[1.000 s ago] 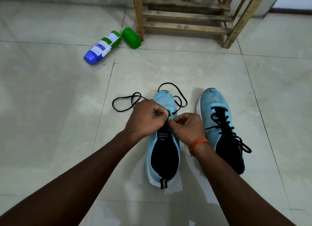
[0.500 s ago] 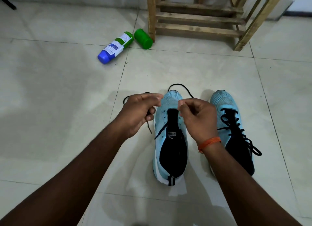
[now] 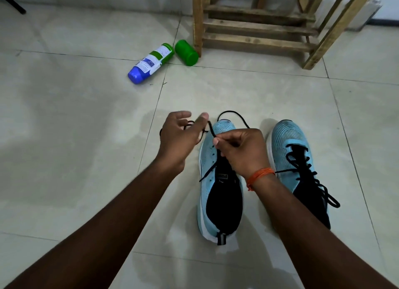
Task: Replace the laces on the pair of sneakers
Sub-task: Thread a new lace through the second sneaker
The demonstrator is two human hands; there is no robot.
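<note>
A plastic bottle (image 3: 151, 63) lies on its side on the pale tiled floor (image 3: 64, 126), its blue end nearest, a white printed label around its middle and green at the far end. Just beside that far end lies a loose green cap (image 3: 186, 52) (also tipped over), close against one leg of a rough wooden frame (image 3: 259, 29) of slats and angled braces. A dark thin rod (image 3: 11, 2) slants in at the top left corner.
</note>
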